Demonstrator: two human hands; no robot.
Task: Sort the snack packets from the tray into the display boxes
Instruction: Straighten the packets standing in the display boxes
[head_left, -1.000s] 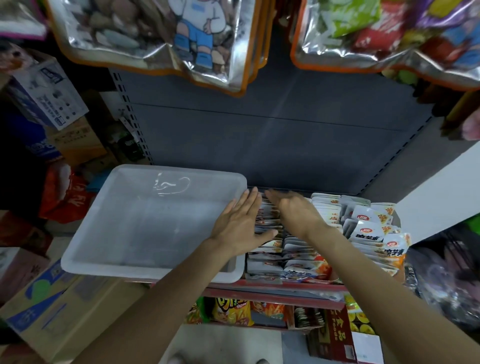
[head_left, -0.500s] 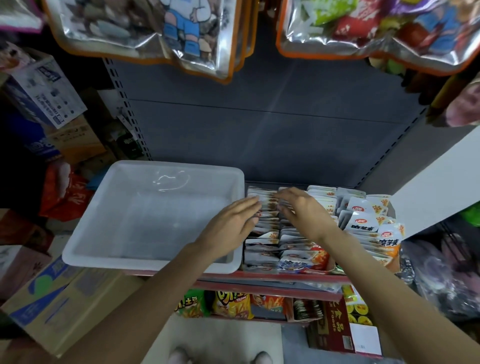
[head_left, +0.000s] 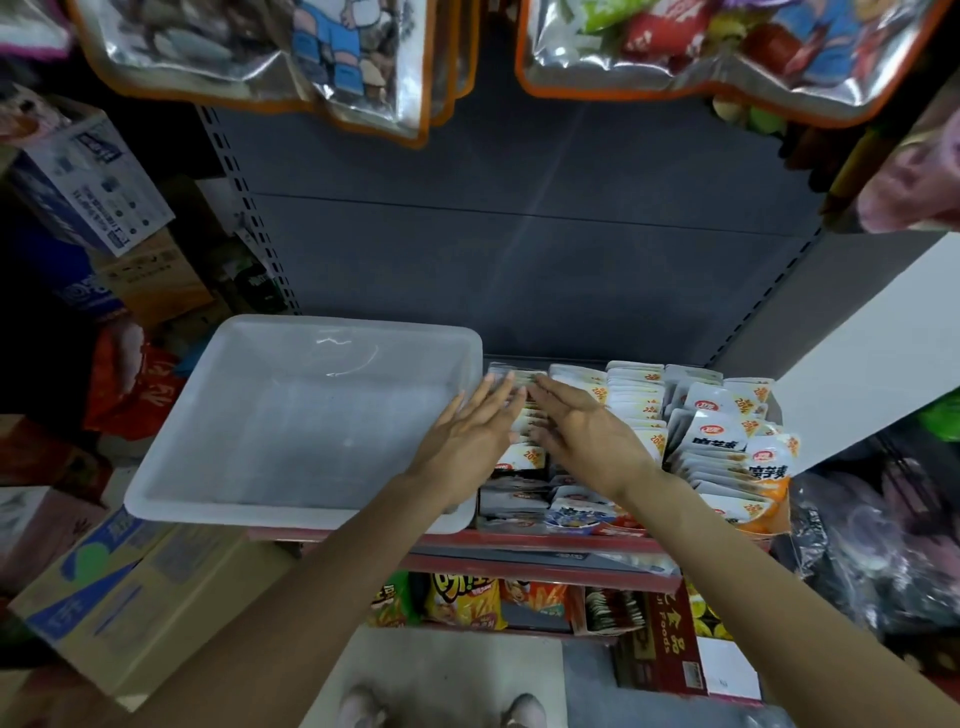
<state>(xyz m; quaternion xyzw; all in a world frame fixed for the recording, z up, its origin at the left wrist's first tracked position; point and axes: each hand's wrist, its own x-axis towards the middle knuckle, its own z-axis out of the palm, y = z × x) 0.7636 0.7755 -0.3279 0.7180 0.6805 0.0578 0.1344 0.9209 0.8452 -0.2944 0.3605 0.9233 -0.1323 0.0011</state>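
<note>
hands: left (head_left: 470, 436) fingers now straightened | right (head_left: 587, 436) flattened on snack packets (head_left: 524, 410)

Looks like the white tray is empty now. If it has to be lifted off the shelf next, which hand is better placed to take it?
Probably the left hand: it lies over the tray's right rim, while the right hand rests on the packet rows, farther away.
</note>
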